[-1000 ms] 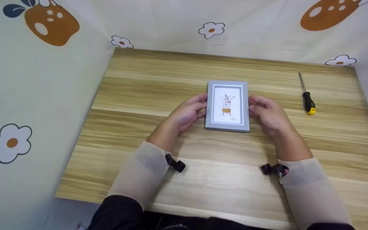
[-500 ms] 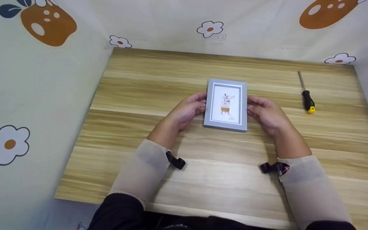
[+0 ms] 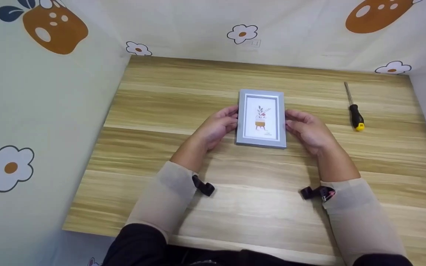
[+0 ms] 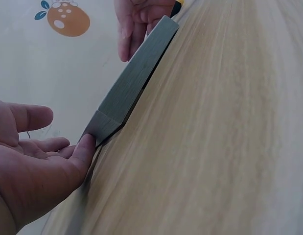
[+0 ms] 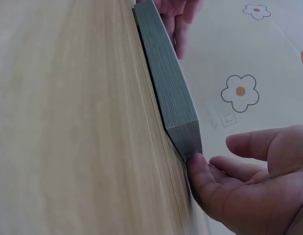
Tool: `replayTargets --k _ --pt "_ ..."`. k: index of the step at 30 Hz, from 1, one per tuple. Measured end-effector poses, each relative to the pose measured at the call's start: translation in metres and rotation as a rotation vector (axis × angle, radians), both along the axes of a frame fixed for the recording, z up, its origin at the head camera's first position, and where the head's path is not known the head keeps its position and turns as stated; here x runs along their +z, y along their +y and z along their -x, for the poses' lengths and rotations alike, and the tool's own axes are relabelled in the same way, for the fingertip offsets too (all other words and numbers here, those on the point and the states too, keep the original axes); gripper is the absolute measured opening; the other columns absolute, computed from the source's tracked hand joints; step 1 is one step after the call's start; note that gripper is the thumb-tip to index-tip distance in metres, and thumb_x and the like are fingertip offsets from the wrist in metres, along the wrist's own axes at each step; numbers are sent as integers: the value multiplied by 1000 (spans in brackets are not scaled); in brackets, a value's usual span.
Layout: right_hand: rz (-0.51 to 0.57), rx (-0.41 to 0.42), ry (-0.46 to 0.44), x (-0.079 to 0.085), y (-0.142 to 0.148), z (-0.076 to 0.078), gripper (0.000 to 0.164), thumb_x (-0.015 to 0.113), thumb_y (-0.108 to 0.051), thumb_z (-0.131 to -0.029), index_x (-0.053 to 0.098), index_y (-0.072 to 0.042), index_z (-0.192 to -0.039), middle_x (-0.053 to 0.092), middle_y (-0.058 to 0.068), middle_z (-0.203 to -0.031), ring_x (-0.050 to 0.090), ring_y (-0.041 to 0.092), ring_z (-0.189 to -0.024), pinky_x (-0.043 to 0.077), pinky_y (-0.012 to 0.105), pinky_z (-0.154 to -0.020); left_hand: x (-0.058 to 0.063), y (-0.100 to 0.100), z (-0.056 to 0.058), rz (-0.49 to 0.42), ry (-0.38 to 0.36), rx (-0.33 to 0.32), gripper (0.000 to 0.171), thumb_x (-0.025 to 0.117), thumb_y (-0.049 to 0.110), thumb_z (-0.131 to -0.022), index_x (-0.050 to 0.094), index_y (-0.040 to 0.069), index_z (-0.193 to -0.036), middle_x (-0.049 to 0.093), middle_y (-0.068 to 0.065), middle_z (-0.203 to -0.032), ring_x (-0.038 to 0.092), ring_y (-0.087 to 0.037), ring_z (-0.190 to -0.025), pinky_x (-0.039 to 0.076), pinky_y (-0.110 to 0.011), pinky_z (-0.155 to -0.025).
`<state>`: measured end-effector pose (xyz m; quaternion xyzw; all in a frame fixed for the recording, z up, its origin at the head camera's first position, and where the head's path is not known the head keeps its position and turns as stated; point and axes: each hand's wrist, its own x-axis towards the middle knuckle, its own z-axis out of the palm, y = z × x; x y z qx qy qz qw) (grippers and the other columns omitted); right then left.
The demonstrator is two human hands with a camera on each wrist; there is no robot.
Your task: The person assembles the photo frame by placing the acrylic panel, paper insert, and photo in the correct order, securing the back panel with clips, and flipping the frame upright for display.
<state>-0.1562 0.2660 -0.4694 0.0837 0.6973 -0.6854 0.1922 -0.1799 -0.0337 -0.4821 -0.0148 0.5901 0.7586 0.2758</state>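
A grey picture frame lies face up on the wooden table. Behind its white inner border is a print of a plant in an orange-and-white pot on legs. At its left edge my left hand touches the side with its fingertips. The right hand does likewise on the opposite edge. In the left wrist view, one finger of the left hand presses low against the frame's side, and the thumb stands apart. The right wrist view has the right hand placed in a similar way.
A screwdriver with a black and yellow handle lies to the right on the wood-grain table. Pale walls printed with flowers and orange fruit rise behind and to the left of the table.
The picture frame turned slightly and then came back nearly straight, with a small shift away from the person. Both hands stayed at its sides.
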Motion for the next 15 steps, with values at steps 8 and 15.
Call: replayTargets --k 8,15 --pt "4 9 3 1 -1 0 60 51 1 -108 30 7 -164 34 23 -173 56 14 -136 51 18 -115 -2 -2 1 -12 -9 21 64 48 -5 -105 34 3 -167 39 -13 -173 39 -23 -159 42 -35 -128" --pt "-162 10 74 9 1 -1 64 55 -10 -110 29 -2 -168 40 19 -171 52 24 -147 52 21 -115 4 -9 0 70 39 36 59 53 4 -107 39 6 -165 42 -10 -171 46 -22 -154 45 -35 -126"
